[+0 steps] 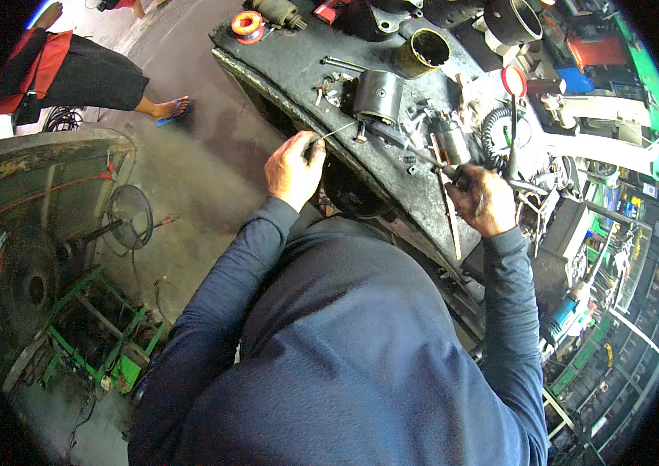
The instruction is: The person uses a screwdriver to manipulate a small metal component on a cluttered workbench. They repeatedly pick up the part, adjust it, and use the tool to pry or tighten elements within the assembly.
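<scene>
Pinching thin wire (338, 130) in left hand (293, 171), tip toward two o'clock; looks light, bendy, probably best held near its tip. Gripping dark-handled tool (462, 179) in right hand (488, 203), at four o'clock.

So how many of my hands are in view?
2: your left hand is beside the bench, pinching a thin wire; your right hand is over the bench, gripping a dark-handled tool. Some fingers are partly hidden.
</scene>
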The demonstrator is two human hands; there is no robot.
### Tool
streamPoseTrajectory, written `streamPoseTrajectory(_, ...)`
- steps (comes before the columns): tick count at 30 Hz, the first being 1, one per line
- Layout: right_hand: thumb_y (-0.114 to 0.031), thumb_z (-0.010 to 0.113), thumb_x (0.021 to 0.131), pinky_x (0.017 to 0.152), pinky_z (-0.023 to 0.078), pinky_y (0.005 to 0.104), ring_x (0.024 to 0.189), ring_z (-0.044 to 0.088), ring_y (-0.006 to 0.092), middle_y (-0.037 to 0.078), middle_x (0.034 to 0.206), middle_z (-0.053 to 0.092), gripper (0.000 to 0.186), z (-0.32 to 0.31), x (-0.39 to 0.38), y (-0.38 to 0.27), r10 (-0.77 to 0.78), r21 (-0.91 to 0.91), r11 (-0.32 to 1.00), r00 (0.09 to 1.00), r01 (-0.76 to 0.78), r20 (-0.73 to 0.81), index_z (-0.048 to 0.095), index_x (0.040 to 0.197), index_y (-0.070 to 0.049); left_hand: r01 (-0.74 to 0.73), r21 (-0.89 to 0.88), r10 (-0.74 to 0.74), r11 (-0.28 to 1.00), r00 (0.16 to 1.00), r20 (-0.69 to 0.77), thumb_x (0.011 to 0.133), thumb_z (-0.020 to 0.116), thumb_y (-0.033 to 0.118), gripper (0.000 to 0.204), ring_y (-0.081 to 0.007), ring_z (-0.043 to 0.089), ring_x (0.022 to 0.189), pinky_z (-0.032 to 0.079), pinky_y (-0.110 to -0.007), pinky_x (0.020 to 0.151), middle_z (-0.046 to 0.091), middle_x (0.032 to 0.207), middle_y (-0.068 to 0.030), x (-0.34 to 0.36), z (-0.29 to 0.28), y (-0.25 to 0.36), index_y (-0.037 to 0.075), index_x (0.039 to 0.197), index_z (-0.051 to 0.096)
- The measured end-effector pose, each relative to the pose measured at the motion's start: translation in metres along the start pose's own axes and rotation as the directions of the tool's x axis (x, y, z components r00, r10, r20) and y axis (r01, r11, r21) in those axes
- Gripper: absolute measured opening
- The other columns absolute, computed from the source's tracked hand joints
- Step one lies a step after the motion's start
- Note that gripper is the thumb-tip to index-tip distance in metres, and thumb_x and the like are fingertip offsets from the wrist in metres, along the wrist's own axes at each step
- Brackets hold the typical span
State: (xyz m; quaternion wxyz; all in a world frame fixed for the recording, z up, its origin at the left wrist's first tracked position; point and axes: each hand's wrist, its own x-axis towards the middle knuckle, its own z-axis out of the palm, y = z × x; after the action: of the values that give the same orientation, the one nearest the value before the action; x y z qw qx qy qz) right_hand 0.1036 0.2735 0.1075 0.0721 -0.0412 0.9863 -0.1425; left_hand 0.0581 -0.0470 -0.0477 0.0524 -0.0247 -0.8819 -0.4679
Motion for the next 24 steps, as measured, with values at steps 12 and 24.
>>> streamPoseTrajectory(12, -0.030, 0.077, 0.083, 0.067, 0.055, 0.0458, 0.069, 0.071, 0.0371, 0.021, 0.074, 0.069, 0.033, -0.007, 0.006, -0.022, 0.144, -0.137, 0.983, 0.978, -0.123, 0.151, 0.071, 0.091, 0.001, -0.016, -0.088, 0.020, 0.996, 0.999, 0.039, 0.094, 0.070, 0.025, 0.020, -0.0369, 0.070, 0.093, 0.056, -0.044, 0.080, 0.074, 0.101, -0.0129, 0.004, 0.016, -0.010, 0.007, 0.104, 0.070)
streamPoseTrajectory(24, -0.038, 0.075, 0.083, 0.073, 0.057, 0.0482, 0.078, 0.073, 0.0392, 0.020, 0.081, 0.072, 0.034, 0.005, -0.006, -0.022, 0.222, -0.082, 0.974, 0.966, -0.212, 0.136, 0.076, 0.096, -0.006, -0.226, -0.279, 0.224, 0.933, 0.974, -0.039, 0.088, 0.068, 0.010, 0.011, -0.0374, 0.066, 0.089, 0.054, -0.043, 0.085, 0.066, 0.101, -0.0166, 0.020, 0.002, -0.014, 0.000, 0.094, 0.065)
